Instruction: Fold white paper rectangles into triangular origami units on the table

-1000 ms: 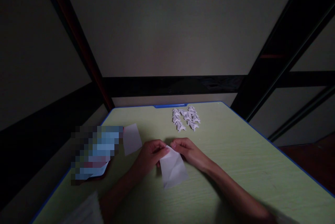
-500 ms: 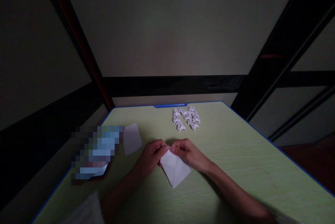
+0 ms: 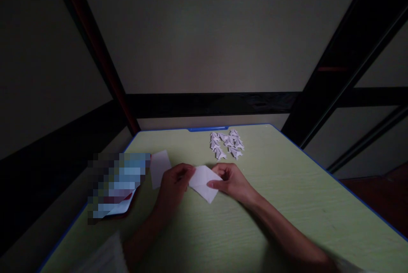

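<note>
A: Paper, quick: where is it?
B: I have the white paper point(image 3: 202, 177) over the middle of the tabletop point(image 3: 287, 188), between both hands. One corner points down toward the near edge; a crease runs crosswise. Long axis? Can't call it, fingers cover part.

A: Hands?
B: My left hand point(image 3: 174, 184): thumb and fingertips closed in a pinch on the paper's left side. My right hand point(image 3: 232, 181): thumb flat on top, fingers curled behind, gripping the right corner. Exact finger placement under there, can't tell.

A: Around it?
B: Spare sheet point(image 3: 158, 167) lies toward the left edge, partly behind the left hand. Just left of that, a flat device point(image 3: 123, 208), mostly pixelated, dark red rim, along the left edge. Folded paper pieces point(image 3: 228, 141) cluster near the far edge, right of its middle.

A: Far edge itself?
B: Blue trim, with a blue clip point(image 3: 208, 129) near its middle.
</note>
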Demonstrator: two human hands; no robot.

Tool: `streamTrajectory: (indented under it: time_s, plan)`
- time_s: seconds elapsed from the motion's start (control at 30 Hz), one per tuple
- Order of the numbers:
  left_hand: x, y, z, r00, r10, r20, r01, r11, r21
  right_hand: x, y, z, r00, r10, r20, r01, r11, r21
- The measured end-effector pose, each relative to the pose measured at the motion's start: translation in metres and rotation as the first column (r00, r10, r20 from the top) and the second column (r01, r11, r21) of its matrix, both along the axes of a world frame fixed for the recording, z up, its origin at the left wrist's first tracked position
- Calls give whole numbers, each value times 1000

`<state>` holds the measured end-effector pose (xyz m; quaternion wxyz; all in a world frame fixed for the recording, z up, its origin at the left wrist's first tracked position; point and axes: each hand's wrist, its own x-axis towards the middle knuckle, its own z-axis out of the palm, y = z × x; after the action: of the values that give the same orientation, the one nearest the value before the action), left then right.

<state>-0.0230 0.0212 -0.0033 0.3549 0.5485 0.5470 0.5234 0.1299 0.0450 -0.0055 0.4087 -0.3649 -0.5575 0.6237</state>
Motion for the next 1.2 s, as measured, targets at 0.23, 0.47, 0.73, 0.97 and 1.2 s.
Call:
streamTrajectory:
  time_s: [0.23, 0.47, 0.73, 0.97, 1.2]
  plan:
    - [8, -5, 2, 977, -207, 50, 212, 968, -132, 0, 5, -1, 881, -388, -272, 369, 922, -120]
    - [8, 0, -2, 944, -81, 319, 142, 975, -171, -9, -3, -1, 962, -215, -170, 209, 976, -53]
    - [10, -3, 1, 953, -82, 293, 140, 973, -182, -10, -4, -4, 980, -188, -70, 185, 981, -51]
    - [11, -1, -2, 943, -45, 331, 93, 987, -131, -11, -6, -5, 996, -87, -26, 85, 995, -56]
    - [9, -3, 1, 993, -37, 109, 29, 997, 70, -11, -5, -8, 990, -95, -108, 86, 992, -90]
